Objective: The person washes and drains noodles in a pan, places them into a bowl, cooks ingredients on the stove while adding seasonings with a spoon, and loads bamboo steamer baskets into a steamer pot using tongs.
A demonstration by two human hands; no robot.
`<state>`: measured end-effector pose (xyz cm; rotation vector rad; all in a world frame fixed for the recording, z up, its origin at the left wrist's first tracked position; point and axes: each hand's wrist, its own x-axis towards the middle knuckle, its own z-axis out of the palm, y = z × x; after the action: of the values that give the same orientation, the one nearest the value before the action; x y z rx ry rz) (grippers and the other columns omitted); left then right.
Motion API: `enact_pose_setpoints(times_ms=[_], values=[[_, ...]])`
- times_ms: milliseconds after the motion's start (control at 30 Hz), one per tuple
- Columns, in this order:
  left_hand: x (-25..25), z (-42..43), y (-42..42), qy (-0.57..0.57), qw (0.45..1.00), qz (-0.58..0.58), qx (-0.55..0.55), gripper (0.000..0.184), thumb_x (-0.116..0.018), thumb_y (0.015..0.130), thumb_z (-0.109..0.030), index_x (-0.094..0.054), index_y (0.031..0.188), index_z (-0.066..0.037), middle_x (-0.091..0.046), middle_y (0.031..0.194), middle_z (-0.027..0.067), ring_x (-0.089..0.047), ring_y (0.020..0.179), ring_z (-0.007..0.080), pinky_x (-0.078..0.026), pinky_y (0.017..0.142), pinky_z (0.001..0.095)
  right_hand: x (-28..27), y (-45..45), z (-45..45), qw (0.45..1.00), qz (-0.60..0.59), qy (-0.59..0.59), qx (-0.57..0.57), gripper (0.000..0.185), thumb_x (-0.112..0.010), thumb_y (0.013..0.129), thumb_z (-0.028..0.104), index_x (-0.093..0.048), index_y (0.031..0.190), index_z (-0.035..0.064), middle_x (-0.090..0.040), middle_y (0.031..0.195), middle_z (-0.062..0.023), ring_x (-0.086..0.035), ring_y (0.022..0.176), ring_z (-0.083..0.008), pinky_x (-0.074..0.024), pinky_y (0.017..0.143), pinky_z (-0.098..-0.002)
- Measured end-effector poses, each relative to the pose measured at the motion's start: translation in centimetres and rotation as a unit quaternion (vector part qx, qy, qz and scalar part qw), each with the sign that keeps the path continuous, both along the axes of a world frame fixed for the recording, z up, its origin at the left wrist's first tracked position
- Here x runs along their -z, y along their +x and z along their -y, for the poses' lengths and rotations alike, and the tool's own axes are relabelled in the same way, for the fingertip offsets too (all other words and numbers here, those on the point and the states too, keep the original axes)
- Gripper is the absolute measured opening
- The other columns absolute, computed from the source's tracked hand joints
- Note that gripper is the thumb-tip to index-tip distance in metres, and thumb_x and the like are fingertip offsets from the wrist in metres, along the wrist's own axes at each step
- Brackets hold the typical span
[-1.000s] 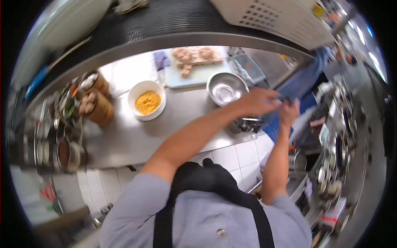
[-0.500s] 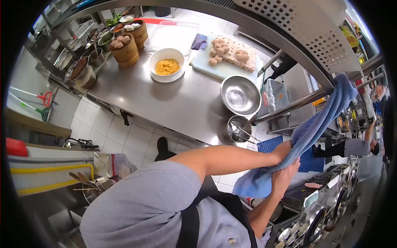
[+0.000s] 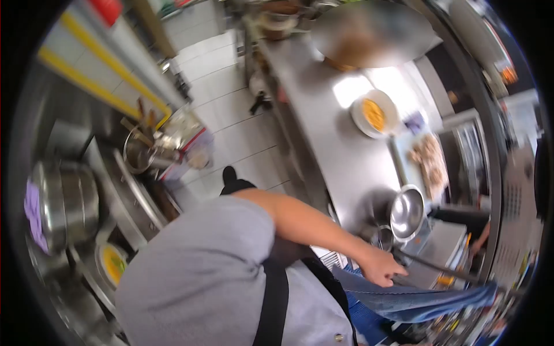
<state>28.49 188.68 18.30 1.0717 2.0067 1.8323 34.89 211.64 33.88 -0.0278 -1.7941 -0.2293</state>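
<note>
My left hand [image 3: 381,268] is stretched out to the right, just above the near part of a blue towel [image 3: 415,297]. Its fingers are loosely bent and slightly blurred, and I see nothing between them. The towel hangs from its far end near the rail at the lower right. Out of sight is my right hand. Beyond my left hand, a steel mixing bowl [image 3: 406,213] stands at the table's corner, beside a small steel pot [image 3: 381,236].
Along the steel table [image 3: 329,132] are a white bowl of orange shreds [image 3: 374,114] and a board with pale meat [image 3: 430,164]. A blurred patch hides the far end. Leftward stand a large steel pot [image 3: 66,202] and utensils in a pan [image 3: 138,155]. A person's arm [image 3: 480,237] shows at right.
The view has swung leftward, showing more of the left side. Both hands were at the towel before; now my left hand is off its grip and my right has left the view.
</note>
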Motion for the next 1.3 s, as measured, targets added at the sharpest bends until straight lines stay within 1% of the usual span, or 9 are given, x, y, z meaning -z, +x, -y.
enact_pose_setpoints(times_ms=[67, 100, 133, 200, 467, 667, 833, 1067, 1300], values=[[3.0, 9.5, 1.6, 0.032, 0.999, 0.022, -0.036, 0.053, -0.057, 0.093, -0.037, -0.054, 0.134, -0.004, -0.071, 0.103, 0.0139, -0.066, 0.097, 0.0282, -0.051, 0.083, 0.0379, 0.1, -2.9, 8.8, 0.929, -0.080, -0.243, -0.267, 0.026, -0.055, 0.100, 0.020, -0.069, 0.102, -0.0020, -0.070, 0.092, -0.0171, -0.066, 0.068, -0.0261, -0.0542, 0.060, -0.0354], [4.9, 14.9, 3.1, 0.022, 0.990, 0.125, -0.058, 0.046, -0.056, 0.094, -0.041, -0.063, 0.126, -0.009, -0.071, 0.108, 0.0109, -0.067, 0.101, 0.0251, -0.051, 0.085, 0.0360, 0.7, -4.0, 10.3, 0.991, -0.035, 0.003, -0.126, 0.032, -0.053, 0.101, 0.024, -0.065, 0.113, -0.0040, -0.070, 0.101, -0.0193, -0.069, 0.076, -0.0259, -0.0580, 0.064, -0.0352], [5.0, 21.2, 6.6, -0.010, 0.969, 0.174, -0.177, 0.045, -0.055, 0.095, -0.042, -0.063, 0.127, -0.011, -0.071, 0.111, 0.0089, -0.066, 0.105, 0.0242, -0.050, 0.089, 0.0349, 1.4, -6.1, 15.4, 0.870, 0.022, -0.085, -0.486, 0.036, -0.052, 0.102, 0.028, -0.063, 0.118, -0.0015, -0.069, 0.105, -0.0201, -0.071, 0.088, -0.0266, -0.0604, 0.071, -0.0307], [10.7, 29.9, 12.5, -0.050, 0.881, 0.210, -0.422, 0.046, -0.054, 0.096, -0.043, -0.064, 0.125, -0.010, -0.070, 0.115, 0.0102, -0.064, 0.109, 0.0261, -0.049, 0.094, 0.0368, 4.1, -8.7, 24.2, 0.799, 0.120, -0.042, -0.588, 0.049, -0.038, 0.107, 0.027, -0.061, 0.091, -0.0129, -0.066, 0.096, -0.0232, -0.064, 0.077, -0.0288, -0.0583, 0.079, -0.0396], [32.9, 45.8, 42.2, -0.062, 0.077, 0.500, -0.860, 0.062, -0.063, 0.085, -0.042, -0.051, 0.124, 0.005, -0.058, 0.117, 0.0319, -0.057, 0.113, 0.0436, -0.048, 0.096, 0.0490, 14.7, 7.9, 61.2, 0.245, 0.625, 0.125, -0.730, 0.025, -0.066, 0.089, 0.006, -0.067, 0.113, 0.0007, -0.068, 0.096, -0.0149, -0.065, 0.080, -0.0223, -0.0506, 0.074, -0.0312], [37.8, 52.4, 47.1, -0.036, 0.059, 0.504, -0.861, 0.048, -0.061, 0.089, -0.022, -0.043, 0.123, 0.005, -0.061, 0.112, 0.0304, -0.064, 0.100, 0.0452, -0.054, 0.086, 0.0498, 21.9, 20.6, 72.2, 0.047, 0.419, 0.617, -0.665, 0.036, -0.066, 0.087, 0.031, -0.064, 0.113, 0.0047, -0.065, 0.092, -0.0099, -0.064, 0.091, -0.0294, -0.0520, 0.079, -0.0399], [37.2, 52.6, 50.5, -0.016, 0.041, 0.522, -0.852, 0.030, -0.048, 0.090, -0.007, -0.052, 0.116, 0.006, -0.065, 0.106, 0.0308, -0.065, 0.099, 0.0448, -0.054, 0.082, 0.0522, 27.9, 25.8, 77.6, -0.044, 0.419, 0.617, -0.665, 0.036, -0.070, 0.084, 0.031, -0.064, 0.109, 0.0048, -0.067, 0.101, -0.0161, -0.066, 0.099, -0.0324, -0.0524, 0.084, -0.0426], [7.2, 49.2, 48.5, -0.084, -0.058, 0.418, -0.903, 0.027, -0.058, 0.089, -0.017, -0.058, 0.107, 0.004, -0.066, 0.100, 0.0276, -0.065, 0.092, 0.0438, -0.053, 0.081, 0.0487, 34.2, 32.4, 84.2, -0.213, 0.426, 0.522, -0.708, 0.094, -0.082, 0.073, 0.038, -0.034, 0.146, 0.0033, -0.050, 0.139, -0.0193, -0.045, 0.130, -0.0386, -0.0343, 0.111, -0.0473], [-9.2, 44.4, 48.4, -0.066, -0.077, 0.252, -0.962, 0.029, -0.066, 0.089, -0.023, -0.061, 0.106, 0.000, -0.066, 0.092, 0.0212, -0.065, 0.082, 0.0371, -0.051, 0.073, 0.0438, 12.4, 35.9, 85.1, -0.271, 0.303, 0.325, -0.854, 0.108, -0.087, 0.064, 0.037, -0.029, 0.148, -0.0007, -0.039, 0.140, -0.0239, -0.037, 0.131, -0.0433, -0.0331, 0.107, -0.0539]])
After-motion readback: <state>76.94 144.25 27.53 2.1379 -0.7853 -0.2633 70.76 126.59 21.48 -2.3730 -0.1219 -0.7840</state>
